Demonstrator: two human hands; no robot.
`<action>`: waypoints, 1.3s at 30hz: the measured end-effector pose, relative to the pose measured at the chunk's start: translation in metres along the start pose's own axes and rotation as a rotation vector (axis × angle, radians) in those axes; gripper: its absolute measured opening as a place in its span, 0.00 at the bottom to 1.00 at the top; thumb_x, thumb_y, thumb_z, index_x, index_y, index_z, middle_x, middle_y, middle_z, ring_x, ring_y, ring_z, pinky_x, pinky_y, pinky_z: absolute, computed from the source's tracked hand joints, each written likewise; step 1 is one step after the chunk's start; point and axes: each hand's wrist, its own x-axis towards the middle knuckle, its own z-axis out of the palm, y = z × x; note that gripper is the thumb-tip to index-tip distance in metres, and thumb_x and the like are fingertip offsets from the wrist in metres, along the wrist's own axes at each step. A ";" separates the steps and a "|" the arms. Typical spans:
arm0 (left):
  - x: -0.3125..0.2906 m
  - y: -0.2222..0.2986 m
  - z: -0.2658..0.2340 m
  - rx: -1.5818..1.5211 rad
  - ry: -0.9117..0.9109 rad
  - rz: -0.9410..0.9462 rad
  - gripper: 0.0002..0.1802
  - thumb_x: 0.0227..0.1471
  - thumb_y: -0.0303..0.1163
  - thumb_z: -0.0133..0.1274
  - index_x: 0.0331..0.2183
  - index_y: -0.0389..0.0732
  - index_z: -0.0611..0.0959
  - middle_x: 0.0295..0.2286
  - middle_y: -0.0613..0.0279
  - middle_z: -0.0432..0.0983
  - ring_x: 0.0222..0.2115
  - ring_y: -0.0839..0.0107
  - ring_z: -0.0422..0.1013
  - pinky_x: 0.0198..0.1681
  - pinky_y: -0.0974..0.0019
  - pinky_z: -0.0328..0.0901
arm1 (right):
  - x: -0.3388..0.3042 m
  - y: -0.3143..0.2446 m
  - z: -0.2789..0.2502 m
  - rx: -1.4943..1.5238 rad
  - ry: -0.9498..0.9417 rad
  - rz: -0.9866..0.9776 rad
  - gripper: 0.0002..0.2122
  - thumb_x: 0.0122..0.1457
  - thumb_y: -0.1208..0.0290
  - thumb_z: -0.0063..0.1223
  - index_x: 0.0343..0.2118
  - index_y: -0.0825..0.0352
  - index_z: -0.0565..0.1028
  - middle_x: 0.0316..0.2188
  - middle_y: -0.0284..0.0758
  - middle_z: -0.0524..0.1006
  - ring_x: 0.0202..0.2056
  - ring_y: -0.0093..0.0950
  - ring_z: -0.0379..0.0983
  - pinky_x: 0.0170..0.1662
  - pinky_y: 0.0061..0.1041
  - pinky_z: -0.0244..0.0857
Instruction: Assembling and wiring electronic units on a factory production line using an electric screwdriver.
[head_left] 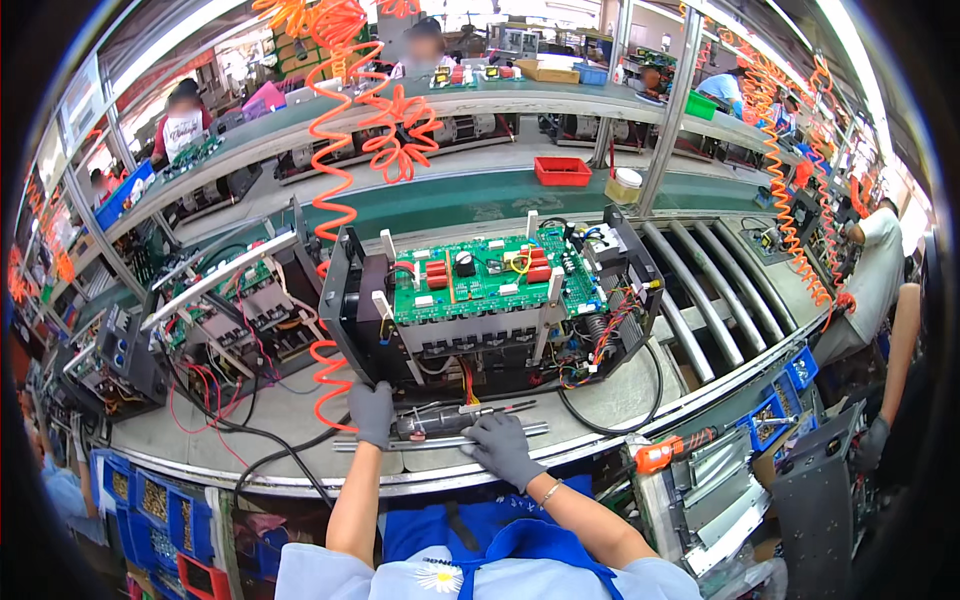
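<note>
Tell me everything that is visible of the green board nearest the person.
The green board lies roughly flat on top of the open machine. It carries red blocks, a round black part, small white pieces and a yellow wire. Pale posts stand around its edges. The left hand and right hand are apart from it.

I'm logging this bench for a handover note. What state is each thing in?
Chassis: upright, uncovered
Board: mounted, exposed
Black tool: lying on the bench, tip to the right
Rods: lying flat
Left hand: gloved, by the chassis's near left corner; grip unclear
Right hand: gloved, at the rods; grip unclear
Hose: coiled, hanging
Red bin: upright, open-topped
</note>
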 end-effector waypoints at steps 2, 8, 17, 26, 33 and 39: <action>-0.008 -0.006 -0.006 -0.068 -0.016 0.003 0.14 0.41 0.32 0.56 0.30 0.31 0.82 0.23 0.45 0.79 0.26 0.51 0.77 0.31 0.53 0.67 | -0.002 -0.006 -0.002 -0.030 -0.012 0.001 0.12 0.51 0.57 0.62 0.37 0.53 0.80 0.35 0.28 0.75 0.41 0.32 0.70 0.45 0.35 0.61; -0.040 0.024 -0.033 -0.080 -0.068 0.088 0.20 0.43 0.29 0.57 0.42 0.33 0.78 0.33 0.48 0.79 0.33 0.54 0.76 0.37 0.58 0.68 | -0.007 -0.005 0.001 -0.002 0.027 -0.011 0.11 0.51 0.57 0.62 0.36 0.53 0.81 0.33 0.26 0.75 0.40 0.31 0.71 0.45 0.35 0.61; -0.102 -0.006 -0.091 0.458 -0.373 0.832 0.28 0.40 0.32 0.60 0.48 0.44 0.77 0.42 0.56 0.73 0.47 0.51 0.68 0.53 0.50 0.61 | -0.005 0.004 -0.001 -0.018 0.027 -0.044 0.10 0.51 0.55 0.61 0.34 0.52 0.80 0.31 0.27 0.75 0.38 0.32 0.72 0.42 0.37 0.61; -0.084 -0.030 -0.087 0.467 -0.335 0.883 0.22 0.37 0.35 0.62 0.40 0.49 0.81 0.34 0.67 0.77 0.42 0.61 0.69 0.45 0.54 0.61 | -0.012 -0.001 0.003 0.001 0.006 -0.037 0.11 0.53 0.54 0.59 0.35 0.53 0.80 0.30 0.29 0.75 0.38 0.34 0.71 0.44 0.36 0.61; -0.081 -0.034 -0.090 0.608 -0.431 0.956 0.26 0.41 0.30 0.56 0.47 0.46 0.78 0.39 0.61 0.77 0.43 0.58 0.70 0.47 0.55 0.62 | -0.004 0.007 0.003 0.014 -0.114 0.018 0.12 0.55 0.53 0.57 0.37 0.54 0.79 0.33 0.34 0.76 0.43 0.38 0.71 0.56 0.50 0.57; -0.058 -0.017 -0.084 0.738 -0.567 1.052 0.20 0.46 0.28 0.52 0.44 0.43 0.76 0.34 0.59 0.75 0.39 0.58 0.70 0.41 0.56 0.65 | 0.014 0.015 -0.003 0.088 -0.218 0.072 0.10 0.57 0.55 0.56 0.32 0.56 0.80 0.31 0.33 0.75 0.39 0.36 0.72 0.44 0.37 0.63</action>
